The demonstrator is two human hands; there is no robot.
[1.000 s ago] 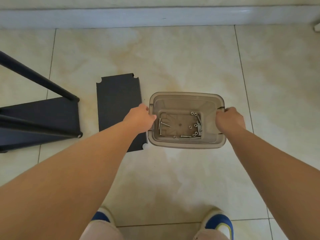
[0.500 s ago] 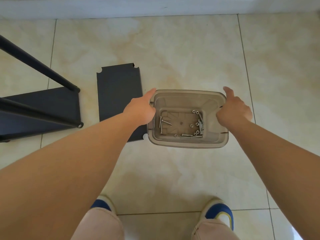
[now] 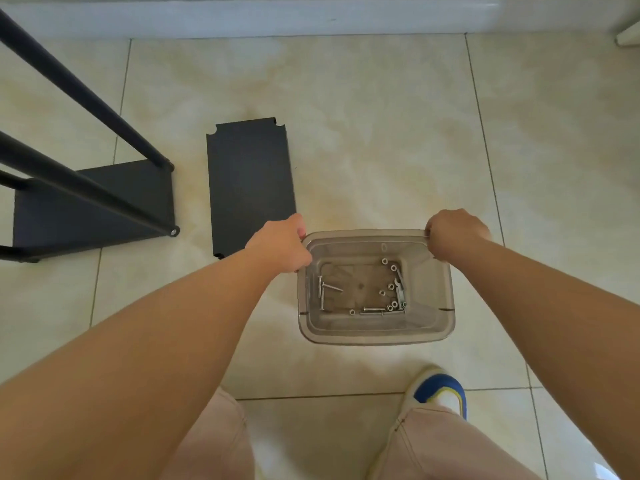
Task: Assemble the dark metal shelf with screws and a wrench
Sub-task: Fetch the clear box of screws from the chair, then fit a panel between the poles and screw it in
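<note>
Both hands gripping clear plastic bin (image 3: 375,332) w/ screws (image 3: 372,309) inside, on floor: left hand (image 3: 281,247) and right hand (image 3: 454,234) curling on far rim corners. Prob light, stiff, slick; rim's holding best.

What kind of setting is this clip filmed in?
Probably an indoor room at home: glossy beige floor tiles, a white baseboard along the wall, and a flat-pack shelf panel lying on the floor.

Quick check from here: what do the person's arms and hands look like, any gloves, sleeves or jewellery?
Both forearms are bare, with no sleeves in view. The left hand and right hand wear no gloves, and no watch, ring or band shows on either wrist. Lower down, light pinkish trousers and a white shoe with a blue toe appear.
</note>
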